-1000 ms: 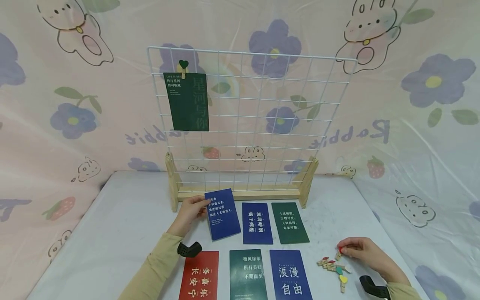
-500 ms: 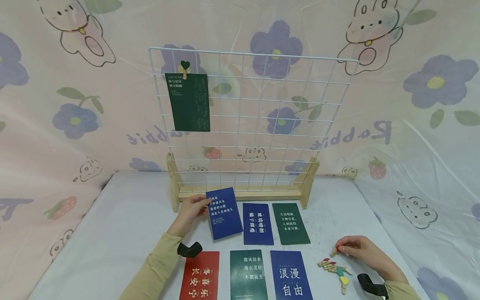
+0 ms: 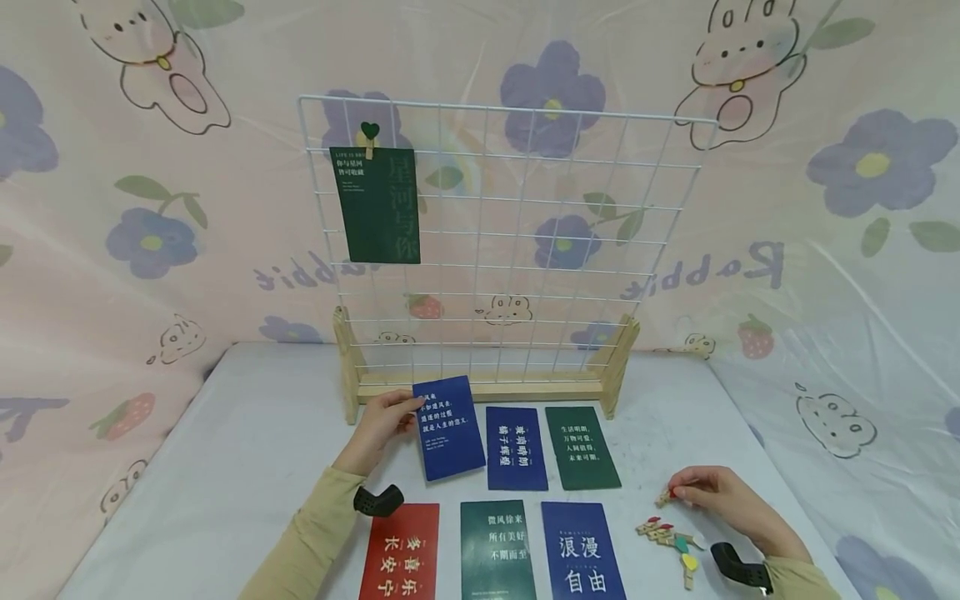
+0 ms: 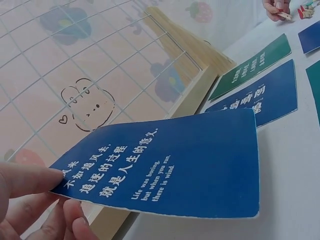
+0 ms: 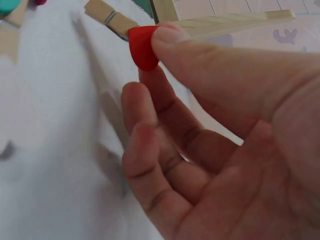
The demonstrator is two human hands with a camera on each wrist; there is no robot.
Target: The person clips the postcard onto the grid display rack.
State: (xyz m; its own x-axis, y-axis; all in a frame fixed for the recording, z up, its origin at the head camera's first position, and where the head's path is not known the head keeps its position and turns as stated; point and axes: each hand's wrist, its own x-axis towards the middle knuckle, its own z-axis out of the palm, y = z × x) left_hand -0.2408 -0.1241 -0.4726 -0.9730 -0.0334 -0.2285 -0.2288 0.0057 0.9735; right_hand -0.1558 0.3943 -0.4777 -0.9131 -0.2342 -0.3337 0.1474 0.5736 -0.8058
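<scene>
My left hand (image 3: 382,425) pinches a blue card (image 3: 450,429) with white writing by its upper left edge, thumb on the printed face. In the left wrist view that card (image 4: 200,165) is raised off the white table and bends slightly. At the right, my right hand (image 3: 716,500) pinches a small wooden clothespin (image 3: 663,497) by its red end. Close up in the right wrist view, thumb and forefinger hold the clothespin's red piece (image 5: 143,47), and its wooden body (image 5: 112,19) points away up and left. Below that hand several more clothespins (image 3: 667,533) lie in a pile.
A white wire grid (image 3: 517,196) stands on a wooden base (image 3: 480,388) at the back. A green card (image 3: 378,208) hangs on it from a green-heart clothespin (image 3: 370,137). Blue (image 3: 516,450), dark green (image 3: 582,450), red (image 3: 401,550) and teal (image 3: 497,550) cards lie on the table.
My right hand has moved slightly left and up with the clothespin, away from the pile. My left hand and its blue card have barely moved.
</scene>
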